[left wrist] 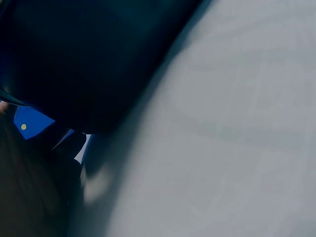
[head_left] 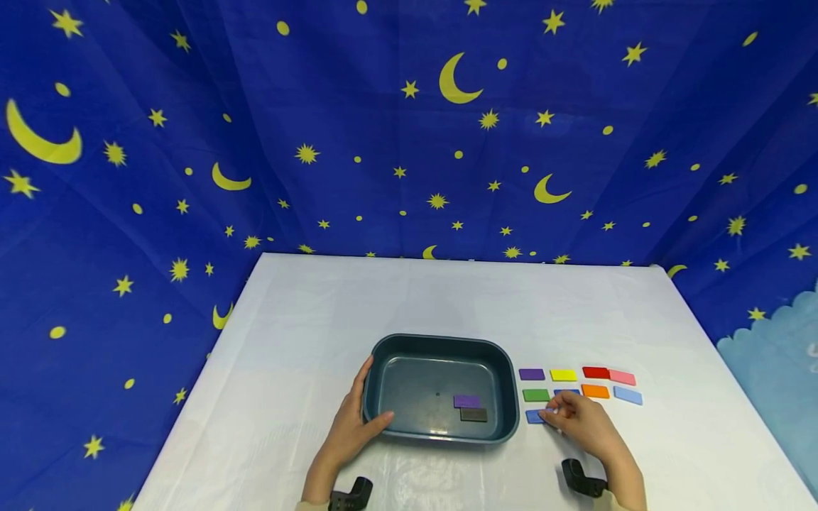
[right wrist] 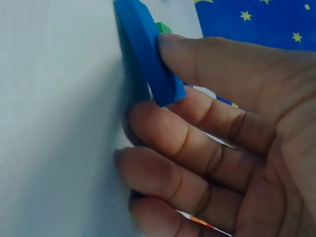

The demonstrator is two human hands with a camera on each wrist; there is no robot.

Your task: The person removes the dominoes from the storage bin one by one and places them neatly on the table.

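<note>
My left hand point(head_left: 350, 424) grips the left side of a dark teal plastic tub point(head_left: 441, 438), its thumb over the front rim and its fingers along the outer wall. In the left wrist view the tub point(left wrist: 98, 59) fills the upper left, above the darkened hand point(left wrist: 34, 182). To the right of the tub, my right hand point(head_left: 584, 422) pinches a blue domino-shaped block point(head_left: 534, 417). The right wrist view has this block point(right wrist: 148, 54) tilted between thumb and fingers, close over the white table. A purple block point(head_left: 467, 402) and a dark grey block point(head_left: 473, 415) lie inside the tub.
Beyond the right hand, rows of flat blocks lie on the table point(head_left: 307, 305): purple point(head_left: 532, 374), yellow point(head_left: 563, 375), red point(head_left: 596, 372), pink point(head_left: 622, 377), green point(head_left: 535, 395), orange point(head_left: 596, 391), light blue point(head_left: 628, 395), and a partly hidden blue one point(head_left: 566, 392). A starry blue curtain point(head_left: 383, 128) surrounds the table.
</note>
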